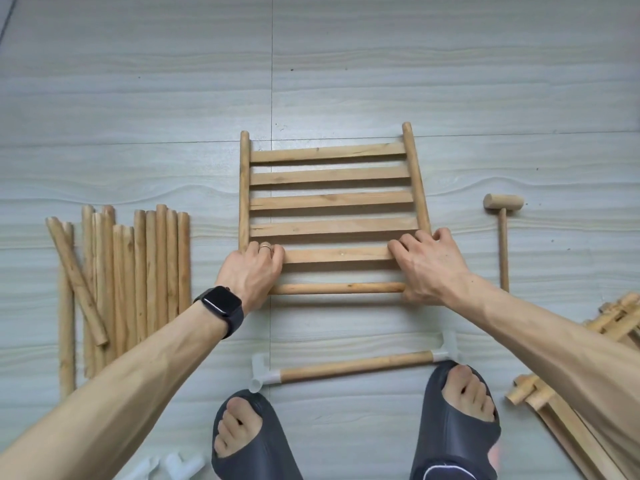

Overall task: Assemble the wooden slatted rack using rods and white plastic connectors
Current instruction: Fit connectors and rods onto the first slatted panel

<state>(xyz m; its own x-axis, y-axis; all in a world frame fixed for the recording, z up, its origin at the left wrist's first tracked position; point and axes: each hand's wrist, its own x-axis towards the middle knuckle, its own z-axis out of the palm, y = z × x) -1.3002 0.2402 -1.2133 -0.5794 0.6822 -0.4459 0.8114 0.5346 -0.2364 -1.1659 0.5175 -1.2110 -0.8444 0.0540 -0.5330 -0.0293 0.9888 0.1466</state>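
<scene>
A wooden slatted panel [329, 202] lies flat on the floor, several flat slats between two round side rails. A round rod [337, 288] runs across its near end. My left hand [251, 271] grips the panel's near left corner, fingers curled over the nearest slat. My right hand [427, 265] grips the near right corner the same way, fingers over the slat and right rail. What joins the rod to the rails is hidden under both hands. Closer to me lies a second rod [356, 367] with a white plastic connector on its left end [261, 374] and right end [450, 348].
A pile of loose rods [121, 285] lies on the left. A wooden mallet [503, 233] lies on the right. More slatted panels [568, 410] are stacked at the lower right. Loose white connectors [173, 467] sit by my left foot. My feet in dark slippers [453, 427] touch the near rod.
</scene>
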